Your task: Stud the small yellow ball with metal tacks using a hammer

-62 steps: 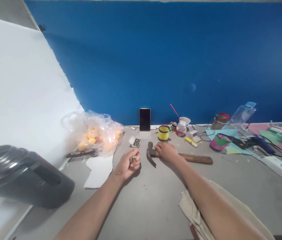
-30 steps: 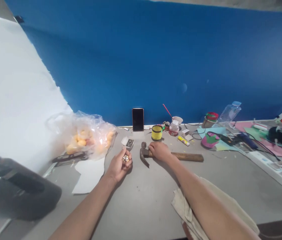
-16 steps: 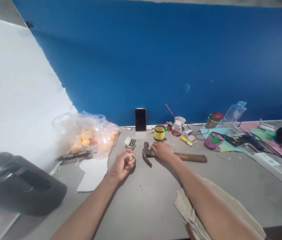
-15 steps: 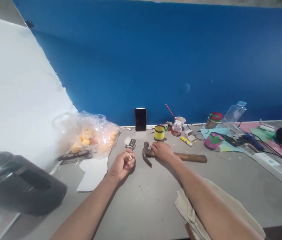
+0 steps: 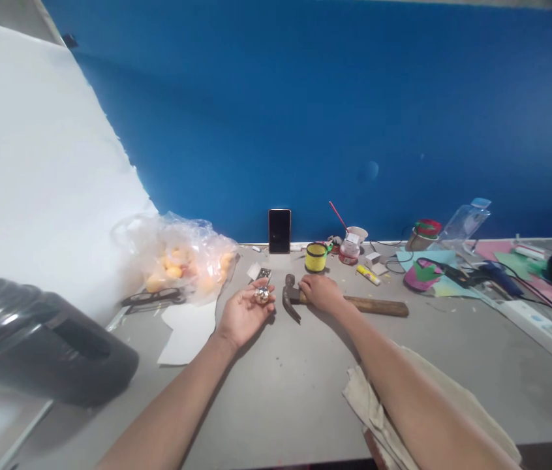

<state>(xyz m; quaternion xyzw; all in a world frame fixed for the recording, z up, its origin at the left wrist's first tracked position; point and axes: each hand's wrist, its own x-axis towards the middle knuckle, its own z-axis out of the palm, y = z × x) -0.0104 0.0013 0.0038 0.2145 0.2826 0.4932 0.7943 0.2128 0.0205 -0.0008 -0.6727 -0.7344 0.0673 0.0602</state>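
My left hand (image 5: 243,314) is palm up with its fingers loosely curled. On the fingers lies a shiny gold-coloured clump that looks like thumbtacks (image 5: 262,295); single pieces cannot be made out. Just behind it, a small open box (image 5: 265,274) with shiny metal bits is partly hidden by the fingertips. My right hand (image 5: 321,293) is closed around the wooden handle of a claw hammer (image 5: 376,306), close to its head. The hammer lies flat on the grey table (image 5: 295,391), its claw towards me and its handle end pointing right.
A phone (image 5: 280,231) leans against the blue wall. Left are a bag of fruit (image 5: 192,261), glasses (image 5: 151,297), white paper (image 5: 188,336) and a dark bottle (image 5: 55,346). A yellow cup (image 5: 316,259), glue stick (image 5: 368,275), cloth (image 5: 371,408) and power strip (image 5: 540,323) sit right.
My left fingers have uncurled from a closed hold, baring the shiny clump, and the hand has shifted slightly right and up. My right hand stays on the hammer. The whole view has shifted slightly.
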